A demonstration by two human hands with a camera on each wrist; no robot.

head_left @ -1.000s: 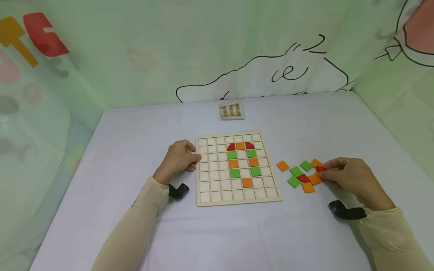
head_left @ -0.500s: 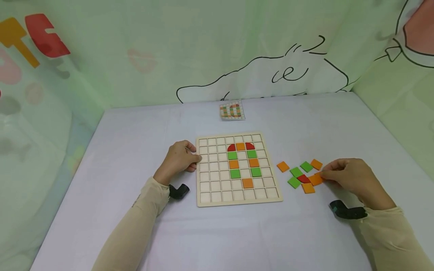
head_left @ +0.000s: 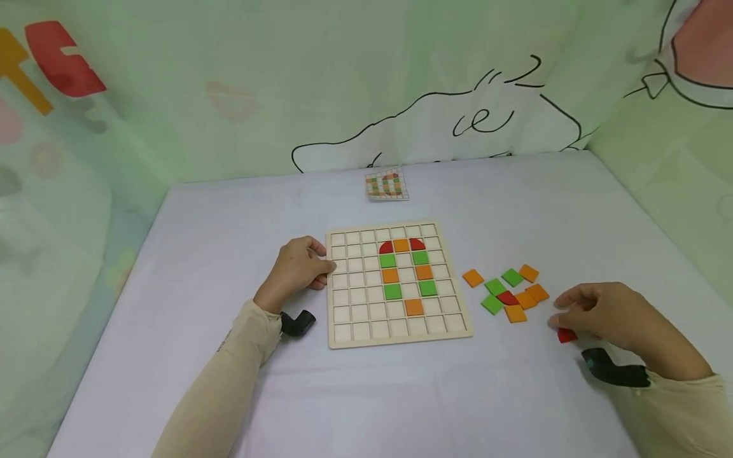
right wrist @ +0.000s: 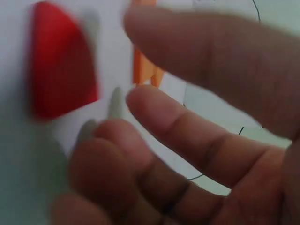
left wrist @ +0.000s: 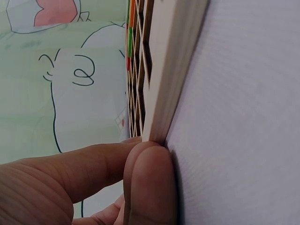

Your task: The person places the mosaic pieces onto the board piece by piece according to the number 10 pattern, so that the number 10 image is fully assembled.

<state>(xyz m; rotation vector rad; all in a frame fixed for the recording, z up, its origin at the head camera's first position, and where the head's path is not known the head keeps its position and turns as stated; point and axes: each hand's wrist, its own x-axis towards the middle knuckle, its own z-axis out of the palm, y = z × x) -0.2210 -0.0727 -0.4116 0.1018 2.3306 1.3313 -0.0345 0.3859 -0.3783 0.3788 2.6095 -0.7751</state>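
My left hand (head_left: pixel 294 267) grips the left edge of a wooden grid board (head_left: pixel 357 314). Close up in the left wrist view, thumb and finger pinch the board's rim (left wrist: pixel 171 70). Red, orange and green tiles sit in some of its squares. To the right of the board, my right hand (head_left: pixel 624 318) is just above the table, its thumb and fingertips apart. By its fingers lies a red quarter-round tile (head_left: pixel 567 335). In the right wrist view that red tile (right wrist: pixel 61 70) looks blurred and separate from the fingers (right wrist: pixel 159 110).
Several loose orange and green tiles (head_left: pixel 515 313), with one red tile (head_left: pixel 507 298) among them, lie between the board and my right hand. A small pattern card (head_left: pixel 387 184) is behind the board, near the cloth backdrop (head_left: pixel 258 127). A black wrist device (head_left: pixel 615 369) is on each arm.
My right hand has drawn back from the tile pile, toward me and to the right. The red tile it pinched now lies apart from the pile, let go. My left hand stays on the board.
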